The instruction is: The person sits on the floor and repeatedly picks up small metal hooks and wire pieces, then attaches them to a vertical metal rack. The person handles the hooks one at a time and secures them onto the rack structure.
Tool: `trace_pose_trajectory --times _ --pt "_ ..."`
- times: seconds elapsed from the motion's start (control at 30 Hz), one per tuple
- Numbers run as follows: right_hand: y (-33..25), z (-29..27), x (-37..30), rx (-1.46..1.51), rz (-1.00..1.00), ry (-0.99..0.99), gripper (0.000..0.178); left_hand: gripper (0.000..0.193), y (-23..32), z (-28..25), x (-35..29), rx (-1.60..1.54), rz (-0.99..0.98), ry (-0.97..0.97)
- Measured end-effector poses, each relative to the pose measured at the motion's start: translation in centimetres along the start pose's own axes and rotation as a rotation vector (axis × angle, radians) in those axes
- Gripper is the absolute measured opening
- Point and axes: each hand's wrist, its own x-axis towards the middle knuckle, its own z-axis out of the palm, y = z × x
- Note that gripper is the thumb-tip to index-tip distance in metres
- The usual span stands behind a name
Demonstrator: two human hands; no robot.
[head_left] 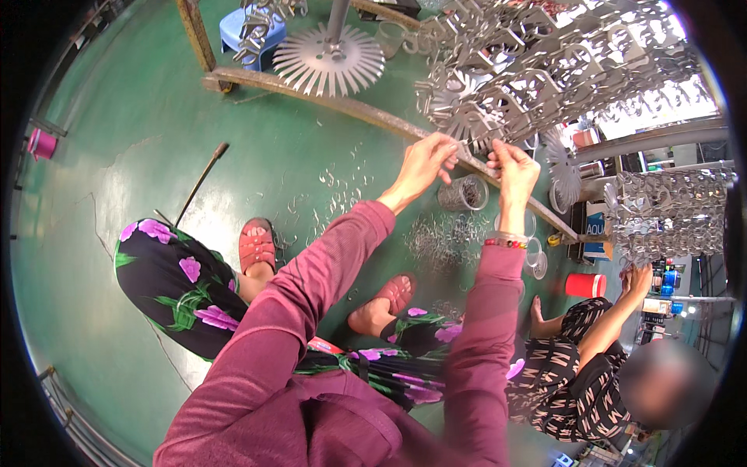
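Both my arms reach forward in maroon sleeves to the lower edge of a dense hanging mass of small flat silver metal parts (537, 78). My left hand (428, 165) is closed, thumb and fingers bent together beside the lowest parts; whatever it grips is too small to make out. To its right, my right hand (516, 170), with a beaded bracelet (506, 243) at the wrist, pinches at the same edge. Its fingertips hide what they hold. Just below and between the hands stands a clear tub (464, 193) of small metal pieces.
Loose metal pieces (443, 240) lie scattered on the green floor. A rusty frame bar (350, 110) crosses behind my hands, near a slotted metal disc (330, 61) and a blue stool (253, 33). At right, a co-worker (576, 350) sits by another hanging rack (669, 214) and a red container (585, 285).
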Motion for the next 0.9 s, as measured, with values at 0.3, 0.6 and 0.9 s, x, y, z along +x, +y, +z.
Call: trace_pose_trajectory --times 0.3,0.6,0.9 --pt "-1.6 0.5 0.3 -0.214 -0.045 -0.039 0.019 0.024 -0.4 -0.8 0.7 -0.045 0.056 0.018" --pt "-0.4 1.9 0.7 -0.942 -0.501 0.088 0.025 0.027 -0.6 -3.1 0.4 -0.069 0.053 0.024" --pt "2.1 2.0 1.6 -1.073 -0.469 0.163 0.028 0.016 0.7 -21.2 -2.6 1.526 -0.249 -0.466"
